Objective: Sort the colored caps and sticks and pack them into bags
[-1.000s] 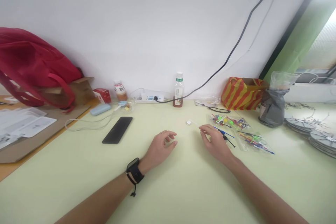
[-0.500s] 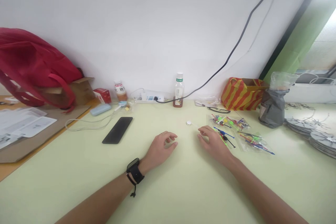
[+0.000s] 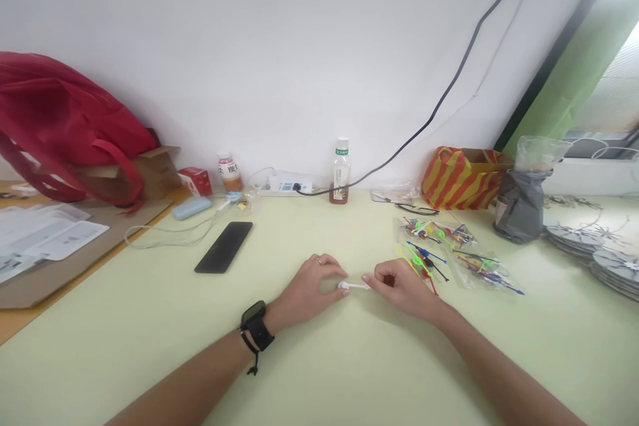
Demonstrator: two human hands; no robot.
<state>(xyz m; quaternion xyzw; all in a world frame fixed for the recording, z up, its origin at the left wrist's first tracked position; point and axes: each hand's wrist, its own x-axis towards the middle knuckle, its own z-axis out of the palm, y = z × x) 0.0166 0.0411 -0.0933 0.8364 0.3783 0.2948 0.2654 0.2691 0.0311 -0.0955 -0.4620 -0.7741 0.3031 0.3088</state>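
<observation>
A white plastic spinner arrow (image 3: pixel 355 286) with a round hub lies between my two hands, low over the table. My left hand (image 3: pixel 313 285) has its thumb and index finger at the hub end. With thumb and curled fingers, my right hand (image 3: pixel 402 285) pinches the other end, whose tip is hidden. Just right of my right hand are loose coloured spinner arrows (image 3: pixel 426 258) in blue, green, red, black and yellow. Beyond them lie clear bags of similar coloured arrows (image 3: pixel 486 267). A black watch (image 3: pixel 257 325) is on my left wrist.
A black phone (image 3: pixel 223 247) lies left of my hands. At the wall stand a drink bottle (image 3: pixel 340 176), a power strip (image 3: pixel 287 185) and a second bottle (image 3: pixel 229 174). To the right are a striped bag (image 3: pixel 462 178), a grey bag (image 3: pixel 520 206) and stacked grey discs (image 3: pixel 619 269).
The white spinner arrow has come nearer to me, drawn by my right hand. My left hand has moved slightly right, its fingers now at the hub.
</observation>
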